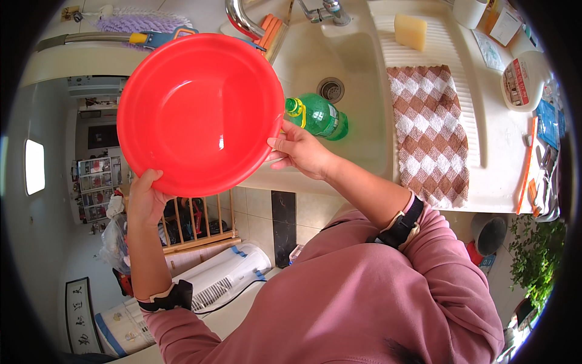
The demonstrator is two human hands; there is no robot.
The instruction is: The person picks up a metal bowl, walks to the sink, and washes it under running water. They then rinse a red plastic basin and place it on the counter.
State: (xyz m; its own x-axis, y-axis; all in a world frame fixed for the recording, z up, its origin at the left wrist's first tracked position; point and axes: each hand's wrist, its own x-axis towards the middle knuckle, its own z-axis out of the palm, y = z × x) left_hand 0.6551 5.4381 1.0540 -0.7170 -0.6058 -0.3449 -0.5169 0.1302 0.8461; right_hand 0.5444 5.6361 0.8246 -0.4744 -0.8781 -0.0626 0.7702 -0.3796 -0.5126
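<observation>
A red plastic basin (195, 113) is held up in both hands at the left of the sink, its inside facing the camera. My left hand (148, 195) grips its lower left rim, thumb over the edge. On the lower right rim, my right hand (298, 150) holds with the thumb in front and the fingers mostly behind. A green plastic bottle (323, 116) with a yellow handle ring lies in the sink (363, 73), just beyond my right hand, near the drain (330, 89). The basin hides part of the counter and the mop behind it.
A brown and white checked cloth (429, 136) and a yellow sponge (410, 32) lie on the ribbed drainboard. A chrome faucet (336, 11) rises behind the sink. At the right stands a white plastic jug (525, 82). A purple mop head (141, 22) lies at the upper left.
</observation>
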